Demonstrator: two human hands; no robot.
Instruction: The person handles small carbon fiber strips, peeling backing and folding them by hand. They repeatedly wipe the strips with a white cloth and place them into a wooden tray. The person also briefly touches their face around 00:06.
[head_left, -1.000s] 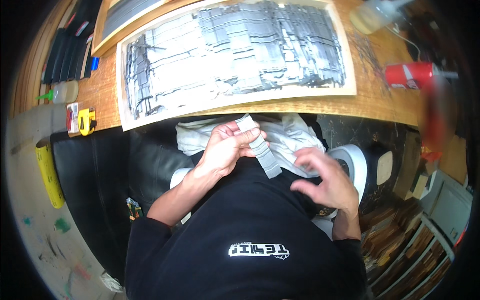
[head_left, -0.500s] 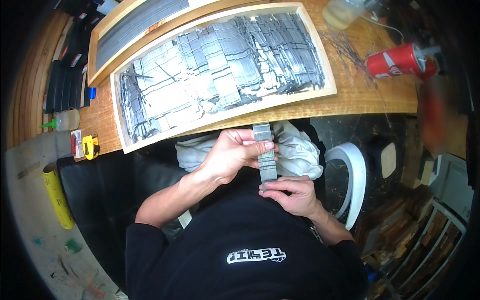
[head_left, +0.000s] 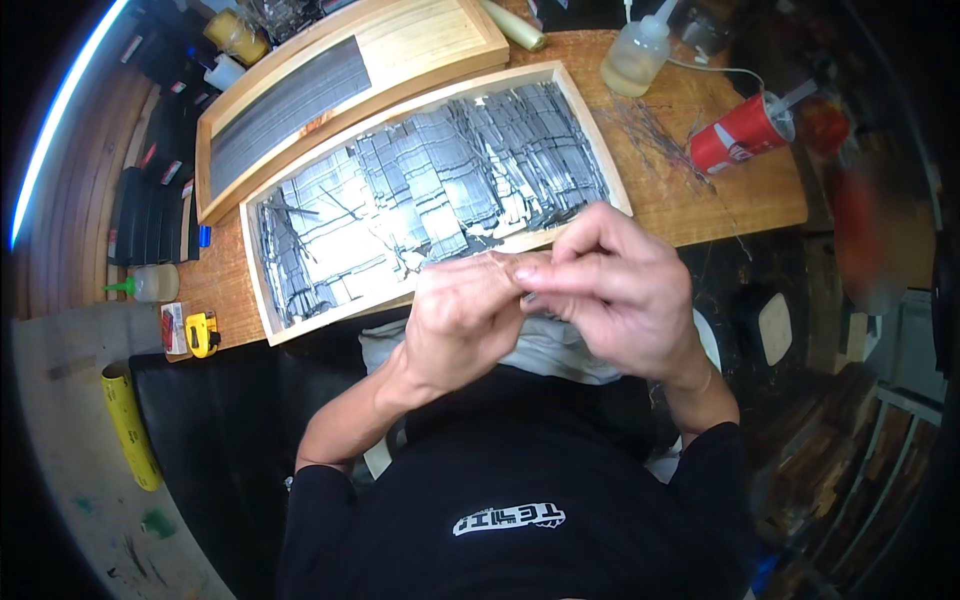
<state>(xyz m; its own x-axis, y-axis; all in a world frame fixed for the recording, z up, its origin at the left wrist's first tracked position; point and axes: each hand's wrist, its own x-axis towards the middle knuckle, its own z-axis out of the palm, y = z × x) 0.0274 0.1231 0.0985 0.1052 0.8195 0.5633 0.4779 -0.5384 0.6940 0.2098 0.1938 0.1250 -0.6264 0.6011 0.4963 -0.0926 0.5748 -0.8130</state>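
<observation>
Both hands pinched together above the lap, close under the camera

The left hand (head_left: 455, 325) and right hand (head_left: 615, 290) meet fingertip to fingertip, each grip closed on something thin and dark, barely visible between them; what it is I cannot tell. Behind them on the wooden bench (head_left: 740, 190) lies a shallow wooden tray (head_left: 262, 260) of grey strips, with a second tray (head_left: 420, 45), a glue bottle (head_left: 640, 60) and a red can (head_left: 740, 135)

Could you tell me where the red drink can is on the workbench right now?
In the head view the red can lies tipped on its side at the far right end of the wooden table, right of the tray of grey strips and near the clear squeeze bottle.
</observation>
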